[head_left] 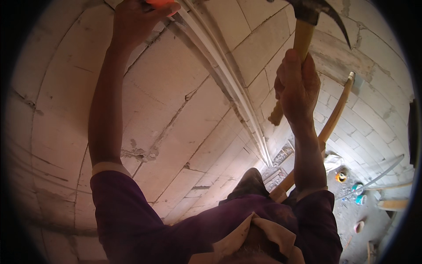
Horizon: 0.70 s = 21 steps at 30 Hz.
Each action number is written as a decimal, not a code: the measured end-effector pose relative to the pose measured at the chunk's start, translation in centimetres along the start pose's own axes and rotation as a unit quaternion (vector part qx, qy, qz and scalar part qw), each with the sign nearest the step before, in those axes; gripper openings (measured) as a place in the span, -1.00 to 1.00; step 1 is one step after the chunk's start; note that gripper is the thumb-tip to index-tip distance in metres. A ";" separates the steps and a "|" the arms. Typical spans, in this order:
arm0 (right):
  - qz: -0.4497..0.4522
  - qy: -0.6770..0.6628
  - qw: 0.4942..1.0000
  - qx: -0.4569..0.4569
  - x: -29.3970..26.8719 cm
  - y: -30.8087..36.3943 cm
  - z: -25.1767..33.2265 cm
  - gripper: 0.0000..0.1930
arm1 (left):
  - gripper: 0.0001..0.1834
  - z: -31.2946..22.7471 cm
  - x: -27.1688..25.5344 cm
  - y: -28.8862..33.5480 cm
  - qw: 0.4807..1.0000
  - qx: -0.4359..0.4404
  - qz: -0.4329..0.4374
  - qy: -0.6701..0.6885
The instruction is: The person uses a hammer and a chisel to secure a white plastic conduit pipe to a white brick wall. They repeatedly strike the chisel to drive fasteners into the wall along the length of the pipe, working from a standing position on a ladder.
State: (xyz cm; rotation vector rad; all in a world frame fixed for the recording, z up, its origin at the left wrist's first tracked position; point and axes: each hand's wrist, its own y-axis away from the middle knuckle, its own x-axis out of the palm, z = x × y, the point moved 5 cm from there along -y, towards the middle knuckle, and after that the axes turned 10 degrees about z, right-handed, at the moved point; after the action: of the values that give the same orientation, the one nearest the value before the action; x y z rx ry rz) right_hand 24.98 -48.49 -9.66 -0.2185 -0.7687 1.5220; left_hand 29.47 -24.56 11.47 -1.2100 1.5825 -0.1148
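Observation:
My right hand [296, 86] is wrapped round the wooden handle of a claw hammer [304, 37], raised at the upper right. The dark metal head, with its long curved claw, is partly cut off by the top edge. My left hand [138, 22] reaches up against the block wall at the upper left, thumb and fingers on a bright orange-red thing [165, 6] mostly out of the picture. Beside it, pale conduit pipes [228, 86] run down a groove cut in the wall [176, 88].
A long wooden pole [338, 110] leans behind my right forearm. On the littered floor lie an orange container [340, 177], teal-and-white cans [360, 199], a white sack [333, 162] and a timber piece [392, 204]. A bent grey pipe [382, 176] slants across the right side.

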 end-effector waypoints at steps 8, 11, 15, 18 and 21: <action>0.032 0.000 0.997 0.069 -0.7 2.3 -1.3 -0.66 | -0.65 1.1 1.0 0.8 0.965 0.100 0.088 -0.224; 0.047 -0.023 0.996 0.077 -0.6 2.5 -1.6 -0.63 | -0.60 2.1 1.2 1.0 0.964 0.013 0.077 -0.253; 0.051 0.030 0.992 0.108 -0.2 2.4 -2.4 -0.60 | -0.59 2.8 1.8 1.5 0.945 -0.005 0.075 -0.318; 0.062 0.063 0.992 0.093 0.7 1.7 -2.4 -0.60 | -0.58 3.5 1.9 1.6 0.947 0.038 0.109 -0.299; 0.092 0.074 0.991 0.070 2.2 1.2 -1.7 -0.60 | -0.60 3.1 -0.1 2.3 0.932 -0.016 0.099 -0.347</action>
State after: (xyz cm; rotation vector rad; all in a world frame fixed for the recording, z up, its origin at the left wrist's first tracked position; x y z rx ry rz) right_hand 24.70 -45.74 -10.91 -0.2999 -0.5341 1.7056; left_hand 30.43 -21.93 8.87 -0.9557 1.0648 0.4313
